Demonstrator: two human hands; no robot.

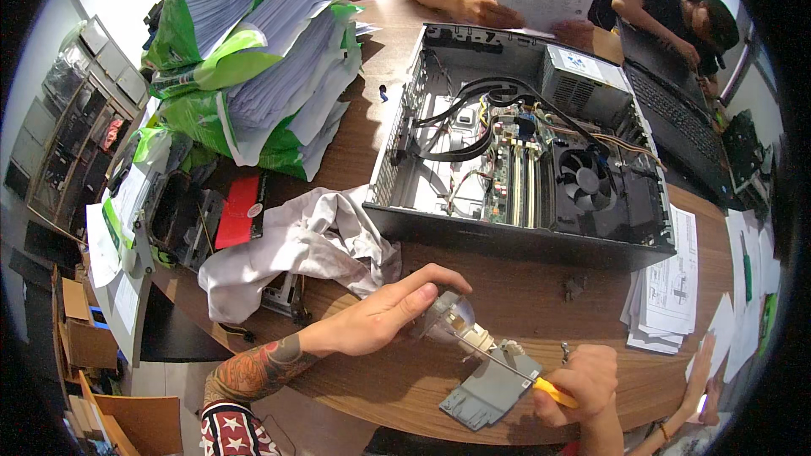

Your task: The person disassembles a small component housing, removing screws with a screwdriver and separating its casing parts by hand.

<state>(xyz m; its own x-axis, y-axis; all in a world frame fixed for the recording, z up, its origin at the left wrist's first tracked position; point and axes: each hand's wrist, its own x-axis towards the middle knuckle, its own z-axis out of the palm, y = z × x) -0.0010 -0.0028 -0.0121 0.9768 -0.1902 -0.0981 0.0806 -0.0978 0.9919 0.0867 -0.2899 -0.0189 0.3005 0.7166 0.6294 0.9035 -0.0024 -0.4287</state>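
Near the front edge of the table, my left hand is closed around a lamp with a clear glass reflector and a pale base. My right hand grips a screwdriver by its yellow handle. The thin metal shaft slants up and left across the lamp's base; whether its tip touches anything I cannot tell. Below the shaft is a flat grey plate, close against the lamp's base. A small metal piece shows just above my right fist.
An open computer case stands beyond my hands. To its left are a crumpled white cloth, a red box and tall paper stacks in green wrapping. Printed sheets and a laptop lie right. Other people sit around the table.
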